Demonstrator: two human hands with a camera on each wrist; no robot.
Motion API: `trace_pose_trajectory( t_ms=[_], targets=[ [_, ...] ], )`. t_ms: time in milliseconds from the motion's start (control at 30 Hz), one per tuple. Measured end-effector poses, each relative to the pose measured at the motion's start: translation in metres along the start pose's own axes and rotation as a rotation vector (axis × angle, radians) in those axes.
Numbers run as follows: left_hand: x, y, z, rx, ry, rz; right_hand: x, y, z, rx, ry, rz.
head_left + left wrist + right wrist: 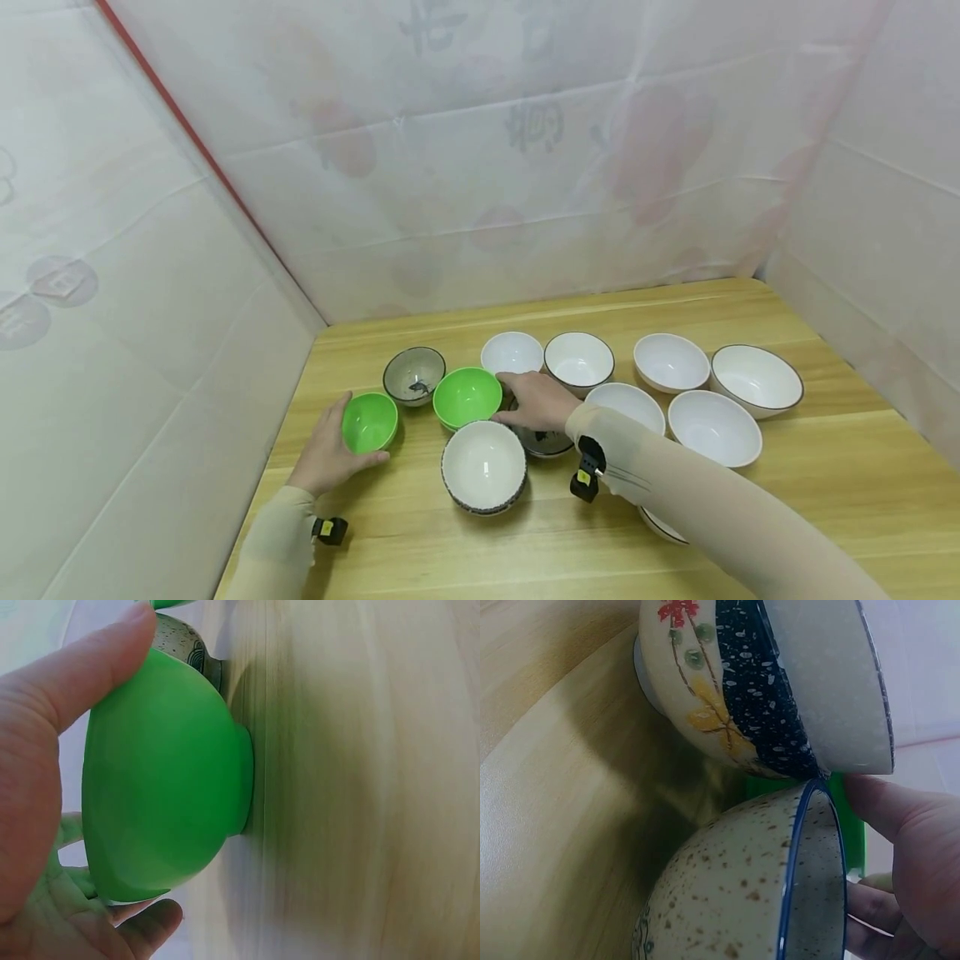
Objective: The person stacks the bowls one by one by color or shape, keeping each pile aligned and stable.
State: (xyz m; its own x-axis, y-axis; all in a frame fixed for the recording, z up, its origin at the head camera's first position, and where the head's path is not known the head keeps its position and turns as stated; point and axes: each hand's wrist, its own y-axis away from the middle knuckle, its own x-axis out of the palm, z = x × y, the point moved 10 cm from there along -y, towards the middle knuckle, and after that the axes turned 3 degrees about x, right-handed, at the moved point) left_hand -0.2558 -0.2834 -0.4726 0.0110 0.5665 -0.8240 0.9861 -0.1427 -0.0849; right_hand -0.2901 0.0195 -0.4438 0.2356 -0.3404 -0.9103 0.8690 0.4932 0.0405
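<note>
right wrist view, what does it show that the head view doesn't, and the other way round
Only the right wrist view shows the yellow flower on the outside of the patterned bowl and the brown specks on the outside of the blue-rimmed bowl.

Only the head view shows the left hand holding the left green bowl, and the white bowls.

Both show the right hand, the right green bowl, those two decorated bowls and the wooden table.
</note>
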Motion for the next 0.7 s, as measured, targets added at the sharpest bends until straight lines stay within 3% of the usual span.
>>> trace_pose_trajectory(
  t_ms=[333,700],
  targets=[
    [-0.005,0.002,-0.002,0.027,0.018,-0.008,0.001,-0.002,-0.002,-0.023,-0.021,0.000],
    [-0.025,0.008,-0.017,0.059,0.014,-0.037,0.001,-0.001,0.000,-0.021,-0.036,0.013]
  ],
)
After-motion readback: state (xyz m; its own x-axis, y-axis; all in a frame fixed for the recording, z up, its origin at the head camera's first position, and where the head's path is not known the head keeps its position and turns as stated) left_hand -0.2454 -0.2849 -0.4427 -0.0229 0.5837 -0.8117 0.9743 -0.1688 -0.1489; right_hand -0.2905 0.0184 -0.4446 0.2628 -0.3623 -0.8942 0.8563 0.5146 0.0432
